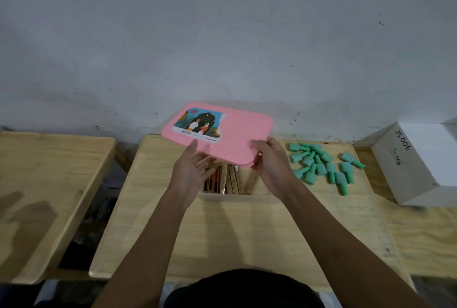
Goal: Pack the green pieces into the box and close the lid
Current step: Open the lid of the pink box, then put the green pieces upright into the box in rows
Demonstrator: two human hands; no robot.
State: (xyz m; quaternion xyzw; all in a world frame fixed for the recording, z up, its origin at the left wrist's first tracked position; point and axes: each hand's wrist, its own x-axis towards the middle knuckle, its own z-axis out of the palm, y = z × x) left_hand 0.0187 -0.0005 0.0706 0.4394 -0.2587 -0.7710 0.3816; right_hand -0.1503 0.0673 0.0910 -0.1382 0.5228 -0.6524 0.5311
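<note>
A pink lid (237, 132) with a picture sticker is tilted up above a translucent box (232, 197) on the middle wooden table. My right hand (269, 164) grips the lid's near right edge. My left hand (193, 169) sits under the lid's near left edge, fingers spread against it. Inside the box stand several gold and brown sticks (227, 179). A pile of green bottle-shaped pieces (324, 166) lies on the table to the right of the box, apart from both hands.
A white carton (420, 161) marked JS006 stands at the far right. A second wooden table (44, 184) lies to the left across a gap. A grey wall rises right behind the tables.
</note>
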